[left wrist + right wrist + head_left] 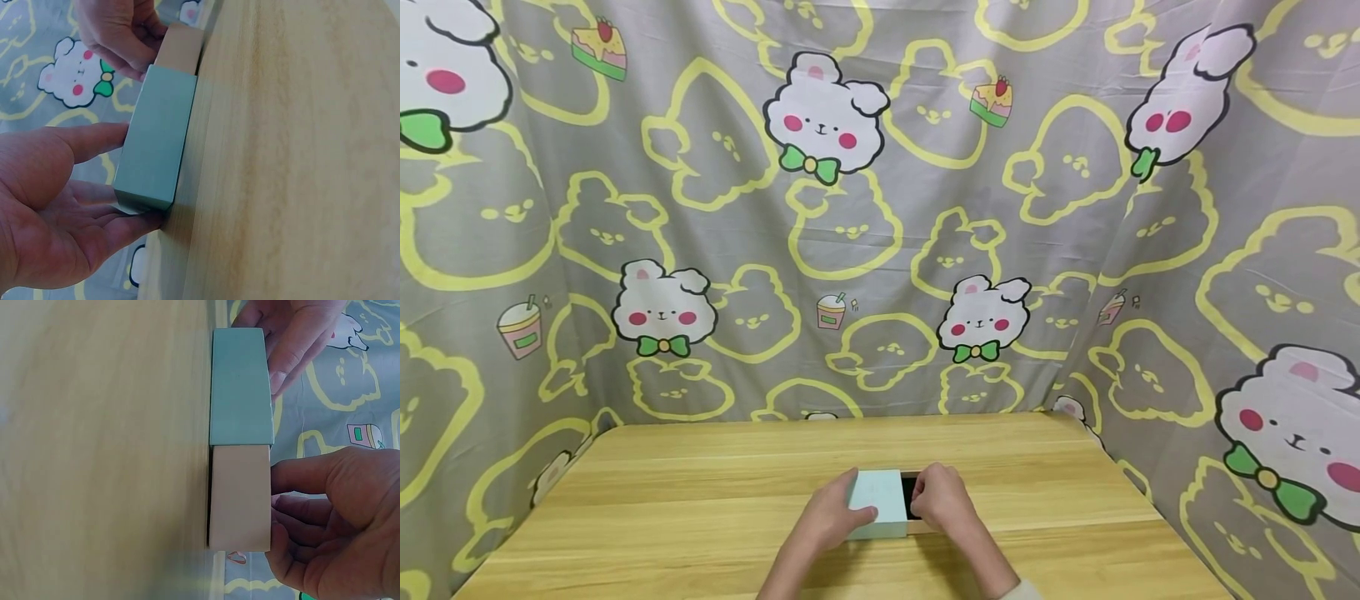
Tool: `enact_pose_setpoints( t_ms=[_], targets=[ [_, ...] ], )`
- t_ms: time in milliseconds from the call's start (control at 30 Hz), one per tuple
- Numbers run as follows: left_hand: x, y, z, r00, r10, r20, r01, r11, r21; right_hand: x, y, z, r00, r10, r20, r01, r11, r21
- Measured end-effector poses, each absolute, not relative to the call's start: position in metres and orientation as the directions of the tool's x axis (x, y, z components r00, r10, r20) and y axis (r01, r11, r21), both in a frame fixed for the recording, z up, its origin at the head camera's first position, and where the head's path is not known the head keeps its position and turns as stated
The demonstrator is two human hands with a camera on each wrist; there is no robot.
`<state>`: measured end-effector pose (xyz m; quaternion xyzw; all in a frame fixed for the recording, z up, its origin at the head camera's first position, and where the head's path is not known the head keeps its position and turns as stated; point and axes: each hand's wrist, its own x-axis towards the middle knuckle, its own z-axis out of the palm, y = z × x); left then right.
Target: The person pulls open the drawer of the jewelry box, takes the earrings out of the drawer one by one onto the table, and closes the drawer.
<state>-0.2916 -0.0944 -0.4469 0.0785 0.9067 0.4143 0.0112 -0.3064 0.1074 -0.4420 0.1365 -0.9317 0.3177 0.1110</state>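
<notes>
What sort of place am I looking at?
Possibly a curtained-off tabletop booth: cartoon-print fabric hangs behind and on both sides of a wood-grain table, with a teal box on it.

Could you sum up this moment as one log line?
left hand: holds mint-green box sleeve | right hand: grips tan drawer | drawer: partly out | sleeve: on wooden table

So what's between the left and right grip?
The mint sleeve and the tan tray sticking partly out of it. The right wrist view shows both; the head view adds the tray's dark inside.
</notes>
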Motion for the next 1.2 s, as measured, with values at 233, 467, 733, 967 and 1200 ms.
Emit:
enact_pose_setpoints(
  t_ms=[233, 467, 733, 967, 1200],
  targets=[
    [-0.2922, -0.0945, -0.4479, -0.986, 0.157, 0.047, 0.138, 0.639, 0.757, -0.306, 0.109, -0.4432, -0.936, -0.191, 0.296, -0.336, 0.737, -0.586],
    [-0.2929, -0.0952, -0.4498, -0.988, 0.148, 0.039, 0.125, 0.634, 0.763, -0.3075, 0.1099, -0.4452, -0.941, -0.194, 0.278, -0.328, 0.728, -0.602],
    [-0.2927, -0.0946, -0.4482, -0.988, 0.151, 0.042, 0.13, 0.641, 0.756, -0.3057, 0.1093, -0.4442, -0.953, -0.184, 0.239, -0.298, 0.703, -0.646],
    [-0.293, -0.0943, -0.4479, -0.988, 0.147, 0.037, 0.124, 0.64, 0.759, -0.306, 0.1095, -0.442, -0.962, -0.185, 0.199, -0.271, 0.717, -0.643],
    [-0.2937, -0.0939, -0.4481, -0.989, 0.145, 0.037, 0.122, 0.639, 0.76, -0.3055, 0.1102, -0.4414, -0.96, -0.206, 0.189, -0.279, 0.721, -0.634]
  ],
)
